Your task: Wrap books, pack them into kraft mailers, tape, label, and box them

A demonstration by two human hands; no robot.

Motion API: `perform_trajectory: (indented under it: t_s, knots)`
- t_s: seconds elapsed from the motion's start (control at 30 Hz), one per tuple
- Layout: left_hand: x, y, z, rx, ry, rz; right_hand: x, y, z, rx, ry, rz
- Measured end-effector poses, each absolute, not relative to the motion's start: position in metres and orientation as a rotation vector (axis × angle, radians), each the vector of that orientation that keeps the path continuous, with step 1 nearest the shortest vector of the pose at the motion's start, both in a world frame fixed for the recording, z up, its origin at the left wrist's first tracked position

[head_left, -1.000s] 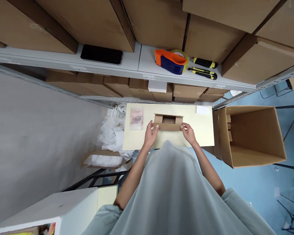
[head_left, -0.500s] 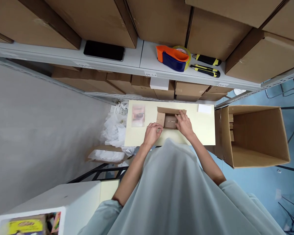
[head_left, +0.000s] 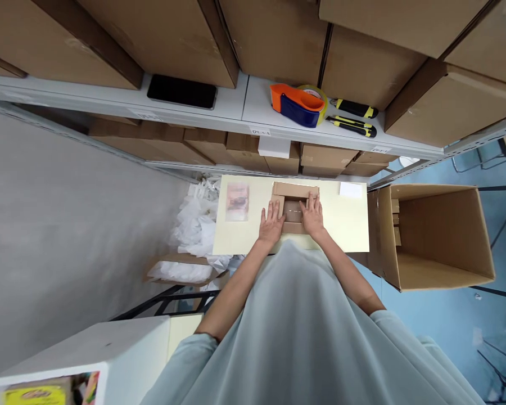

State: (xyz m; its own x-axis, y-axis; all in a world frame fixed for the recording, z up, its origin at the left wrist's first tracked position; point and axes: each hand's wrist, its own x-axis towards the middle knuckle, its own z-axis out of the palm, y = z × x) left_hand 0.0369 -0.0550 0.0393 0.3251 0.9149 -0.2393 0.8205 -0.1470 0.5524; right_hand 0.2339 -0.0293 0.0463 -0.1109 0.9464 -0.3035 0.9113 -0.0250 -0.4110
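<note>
A small cardboard box [head_left: 295, 189] lies on the pale yellow table, its flaps spread outward and its inside showing. My left hand [head_left: 272, 222] rests on its left flap, fingers stretched forward and apart. On the right side, my right hand [head_left: 313, 215] presses on the other flap, its fingers also extended. Neither hand grips anything. Left of the box lies a clear plastic packet [head_left: 237, 202] with pinkish contents, which I cannot make out. A white slip of paper [head_left: 351, 189] is at the table's far right corner.
Above the table [head_left: 341, 225], a shelf carries a phone [head_left: 181, 91], an orange and blue tape dispenser [head_left: 298, 105] and two box cutters [head_left: 354, 108]. A large open carton [head_left: 441, 236] stands at right. White plastic bags [head_left: 196, 225] pile up at left, above a white foam box [head_left: 122, 349].
My left hand has moved from the box's lower left corner onto the left flap, fingers now spread. The near flap has folded outward, and my right hand has shifted slightly.
</note>
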Motion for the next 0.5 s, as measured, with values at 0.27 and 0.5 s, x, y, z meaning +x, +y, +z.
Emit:
perform_trajectory:
  t_s: [0.27,0.5]
  knots:
    - [-0.012,-0.062,0.047,2.055,1.587,0.255,0.291,-0.063,0.056,-2.117,-1.938,0.655]
    - [-0.021,-0.053,0.015,1.877,1.590,0.156,0.304,-0.083,0.042,-2.300,-1.853,0.860]
